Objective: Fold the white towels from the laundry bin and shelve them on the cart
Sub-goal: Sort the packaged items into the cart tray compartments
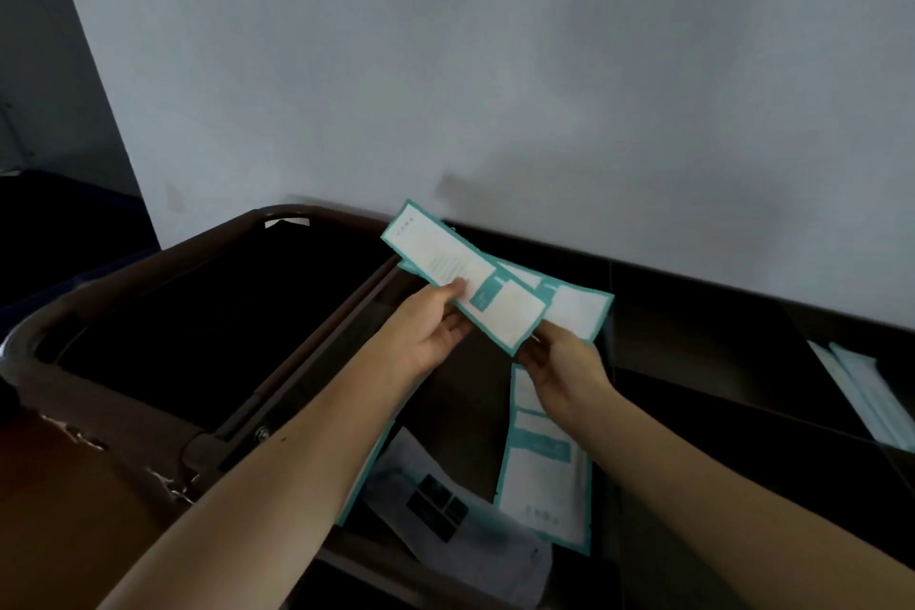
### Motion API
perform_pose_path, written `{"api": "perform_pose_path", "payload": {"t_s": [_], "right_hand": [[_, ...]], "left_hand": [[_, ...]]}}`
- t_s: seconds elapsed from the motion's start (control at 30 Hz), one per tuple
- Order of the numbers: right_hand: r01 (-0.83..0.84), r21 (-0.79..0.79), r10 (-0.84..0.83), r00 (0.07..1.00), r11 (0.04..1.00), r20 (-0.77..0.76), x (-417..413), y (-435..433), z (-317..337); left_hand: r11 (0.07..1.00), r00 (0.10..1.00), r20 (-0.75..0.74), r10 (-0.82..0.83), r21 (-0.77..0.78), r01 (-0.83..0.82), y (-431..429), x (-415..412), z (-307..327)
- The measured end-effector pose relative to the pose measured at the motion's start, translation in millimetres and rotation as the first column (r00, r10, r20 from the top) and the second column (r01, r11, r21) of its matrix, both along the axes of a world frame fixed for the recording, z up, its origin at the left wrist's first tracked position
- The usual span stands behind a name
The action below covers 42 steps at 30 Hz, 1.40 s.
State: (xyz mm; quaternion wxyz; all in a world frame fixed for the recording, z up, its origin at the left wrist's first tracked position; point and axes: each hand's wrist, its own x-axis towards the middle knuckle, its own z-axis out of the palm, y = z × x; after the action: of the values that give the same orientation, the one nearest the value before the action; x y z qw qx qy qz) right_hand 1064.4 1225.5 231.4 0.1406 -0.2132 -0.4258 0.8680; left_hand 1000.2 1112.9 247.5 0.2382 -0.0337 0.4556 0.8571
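Over at 8 o'clock there's the laundry bin (148,258), brown rounded frame, dark inside. Just right of it, low centre, the left hand (435,327) pinches a fan of teal-bordered cards (465,275), thumb on top and fingers underneath. The right hand (564,367) at about 5 o'clock grips the same fan from its near end, fingers curled up under it, bit blurry though. Both are held above the cart (718,337), whose dark top runs off toward 3 o'clock. Below the hands, at 6 o'clock, more loose cards (544,476) and a grey leaflet (445,505) lie in the cart's tray. A paper stack (861,391) sits at 4 o'clock.
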Motion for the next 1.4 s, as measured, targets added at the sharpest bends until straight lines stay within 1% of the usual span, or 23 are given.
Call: {"api": "perform_pose_path", "payload": {"t_s": [0.13, 0.2, 0.3, 0.43, 0.47, 0.53, 0.6, 0.63, 0.7, 0.77, 0.87, 0.9, 0.97, 1.0, 1.03, 1.13, 1.23, 1.33, 1.4], "right_hand": [[-0.179, 0.092, 0.178, 0.984, 0.98, 0.019, 5, 1, 1], [-0.226, 0.124, 0.229, 0.973, 0.966, -0.007, 7, 9, 9], [-0.24, 0.08, 0.243, 0.969, 0.968, -0.037, 12, 26, 21], [-0.201, 0.128, 0.211, 0.975, 0.971, -0.067, 14, 43, 30], [-0.174, 0.12, 0.18, 0.983, 0.978, -0.046, 10, 47, 29], [-0.172, 0.14, 0.162, 0.984, 0.975, 0.079, 3, 51, 29], [-0.277, 0.211, 0.233, 0.949, 0.937, 0.211, -2, 53, 27], [-0.342, 0.244, 0.282, 0.926, 0.907, 0.252, -3, 53, 25], [-0.436, 0.327, 0.354, 0.892, 0.839, 0.281, 1, 50, 23], [-0.471, 0.391, 0.394, 0.88, 0.79, 0.264, 5, 47, 24], [-0.472, 0.403, 0.396, 0.881, 0.784, 0.26, 3, 51, 24], [-0.488, 0.447, 0.394, 0.872, 0.749, 0.291, 2, 51, 24], [-0.527, 0.569, 0.378, 0.85, 0.632, 0.368, 2, 49, 21], [-0.529, 0.609, 0.365, 0.849, 0.591, 0.383, 1, 48, 19], [-0.517, 0.623, 0.35, 0.856, 0.587, 0.381, 2, 47, 17], [-0.453, 0.587, 0.32, 0.891, 0.671, 0.322, 2, 47, 14], [-0.35, 0.57, 0.241, 0.935, 0.743, 0.261, 5, 48, 11], [-0.223, 0.464, 0.151, 0.97, 0.857, 0.188, 13, 55, 17], [-0.176, 0.395, 0.111, 0.977, 0.902, 0.182, 22, 67, 23]], "left_hand": [[0.996, 0.994, -0.079, 0.08, -0.035, -0.083, 1, -3, 1], [0.991, 0.988, -0.101, 0.12, -0.046, -0.125, 0, -7, 1], [0.986, 0.977, -0.15, 0.15, -0.053, -0.159, -2, -11, 3], [0.977, 0.964, -0.19, 0.187, -0.067, -0.203, -7, -15, 2], [0.977, 0.964, -0.206, 0.169, -0.093, -0.192, -8, -14, 2], [0.969, 0.956, -0.277, 0.092, -0.195, -0.15, -5, -12, -1], [0.947, 0.936, -0.353, -0.006, -0.301, -0.108, -2, -10, -5], [0.938, 0.925, -0.375, -0.058, -0.339, -0.079, 0, -8, -7], [0.919, 0.904, -0.397, -0.157, -0.394, -0.014, 1, -5, -11], [0.906, 0.886, -0.411, -0.212, -0.423, 0.021, 1, -4, -12], [0.907, 0.884, -0.417, -0.21, -0.421, 0.017, 0, -5, -12], [0.904, 0.883, -0.421, -0.208, -0.428, 0.01, 0, -6, -13], [0.901, 0.876, -0.434, -0.208, -0.435, -0.001, 1, -5, -12], [0.895, 0.87, -0.446, -0.21, -0.445, -0.012, 1, -5, -12], [0.888, 0.864, -0.459, -0.208, -0.458, -0.03, 2, -5, -13], [0.869, 0.854, -0.487, -0.185, -0.486, -0.09, 3, -2, -15], [0.877, 0.861, -0.483, -0.162, -0.47, -0.098, 8, 6, -15], [0.904, 0.857, -0.497, -0.138, -0.417, -0.096, 16, 14, -5], [0.908, 0.851, -0.498, -0.164, -0.414, -0.067, 27, 22, 6]]}}
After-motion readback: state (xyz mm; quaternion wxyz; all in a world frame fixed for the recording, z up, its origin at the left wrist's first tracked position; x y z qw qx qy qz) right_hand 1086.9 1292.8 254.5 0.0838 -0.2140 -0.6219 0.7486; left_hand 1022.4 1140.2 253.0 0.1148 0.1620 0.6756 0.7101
